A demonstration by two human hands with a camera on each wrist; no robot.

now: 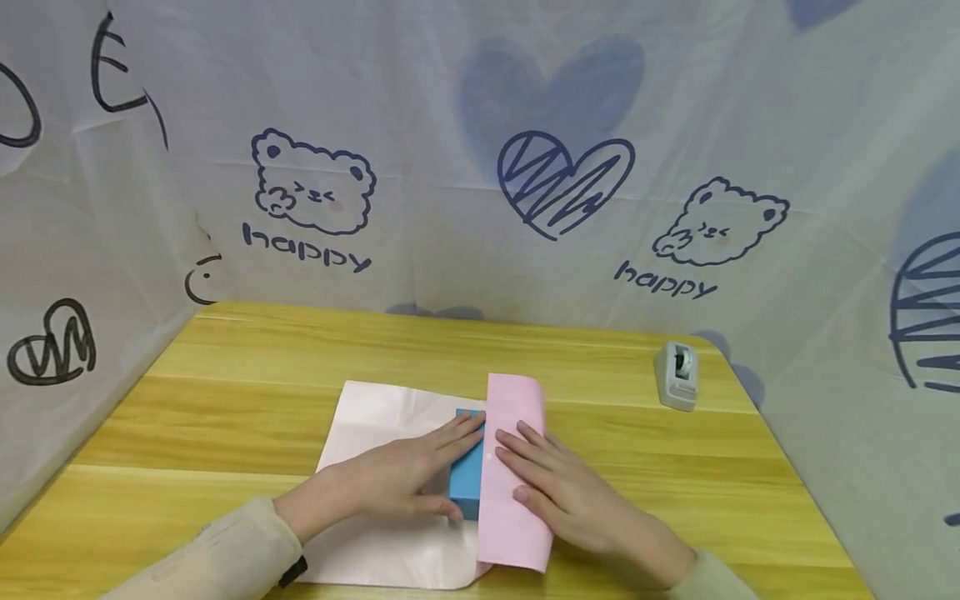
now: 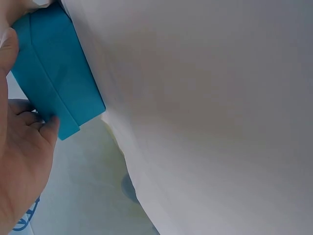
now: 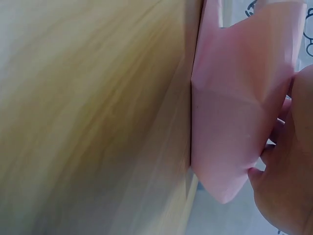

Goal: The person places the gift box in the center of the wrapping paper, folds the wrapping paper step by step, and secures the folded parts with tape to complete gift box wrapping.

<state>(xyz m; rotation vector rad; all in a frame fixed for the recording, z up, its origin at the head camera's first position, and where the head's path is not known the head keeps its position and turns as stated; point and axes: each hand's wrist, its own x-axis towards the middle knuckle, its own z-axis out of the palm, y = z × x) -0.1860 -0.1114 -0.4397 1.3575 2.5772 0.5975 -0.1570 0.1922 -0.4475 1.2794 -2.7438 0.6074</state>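
A blue box (image 1: 467,479) lies on a sheet of wrapping paper (image 1: 375,421), pale on the inner face and pink outside. My left hand (image 1: 397,479) holds the box, with its fingers at the far end and its thumb at the near end; the left wrist view shows the box (image 2: 58,73) between them. The paper's pink flap (image 1: 513,508) is folded over from the right and hides the box's right part. On this flap my right hand (image 1: 562,487) presses with extended fingers. From the right side, the pink paper (image 3: 230,122) bulges around the covered part.
A grey tape dispenser (image 1: 677,379) stands at the back right of the wooden table (image 1: 225,417). Behind the table hangs a white cloth (image 1: 442,208) with printed bears and hearts; more cloth (image 1: 75,225) hangs along the left side.
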